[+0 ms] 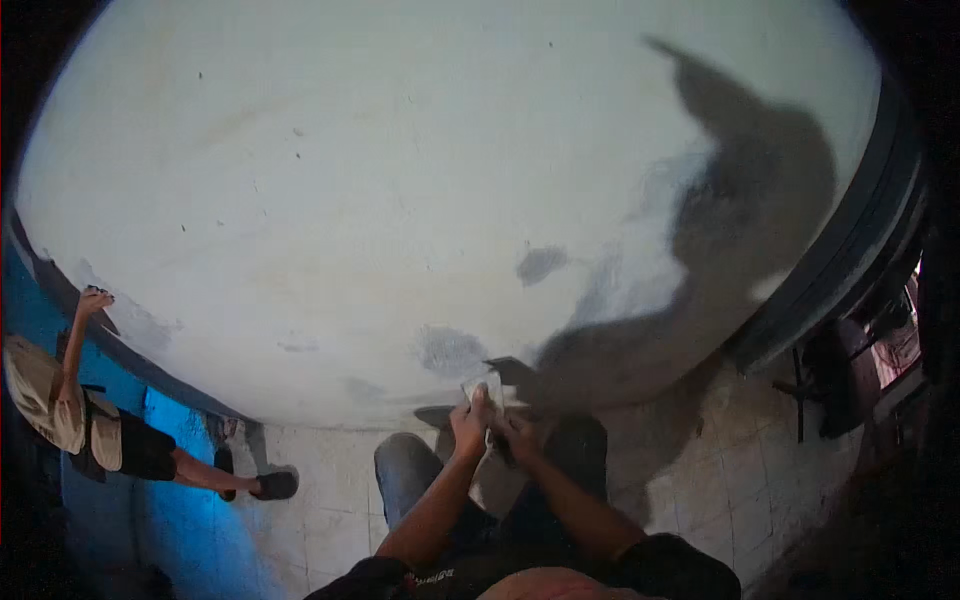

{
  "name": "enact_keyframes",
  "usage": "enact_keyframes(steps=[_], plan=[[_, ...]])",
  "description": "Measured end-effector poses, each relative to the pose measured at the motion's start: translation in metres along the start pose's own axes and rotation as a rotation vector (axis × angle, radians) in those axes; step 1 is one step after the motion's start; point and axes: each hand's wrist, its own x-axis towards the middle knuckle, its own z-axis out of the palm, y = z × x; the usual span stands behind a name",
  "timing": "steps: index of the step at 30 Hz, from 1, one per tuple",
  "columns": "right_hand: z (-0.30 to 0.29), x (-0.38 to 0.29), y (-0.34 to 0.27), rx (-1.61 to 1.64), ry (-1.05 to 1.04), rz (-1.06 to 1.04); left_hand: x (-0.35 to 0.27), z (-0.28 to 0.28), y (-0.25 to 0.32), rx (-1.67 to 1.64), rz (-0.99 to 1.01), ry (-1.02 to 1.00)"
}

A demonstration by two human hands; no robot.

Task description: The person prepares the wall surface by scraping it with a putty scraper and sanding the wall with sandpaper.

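In my left hand is a flat, pale plate, with the thumb pressed along its upper face. Close against its lower right side, my right hand has its fingers curled around a small dark-handled tool; shadow and fingers hide most of that tool, and its kind is unclear. Both hands are between my knees, just in front of the lower part of a whitish wall. Grey smoothed patches, one a rounded patch just above the plate and another a smaller patch higher up, mark the wall.
At the left another person stands with one hand on the wall near its edge. A pale tiled floor runs below the wall. Dark objects, perhaps a chair, stand at the right. My shadow falls across the wall's right side.
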Motion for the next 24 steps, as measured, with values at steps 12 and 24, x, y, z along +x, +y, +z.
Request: enact_keyframes(steps=[12,24], plan=[[-0.010,-0.033,-0.023,-0.826,-0.073,-0.152,-0.039,-0.036,0.000,0.606,-0.014,-0.151],[0.021,-0.093,-0.213,-0.346,-0.628,0.272,-0.085,-0.036,0.233,-0.055,-0.663,-0.250]])
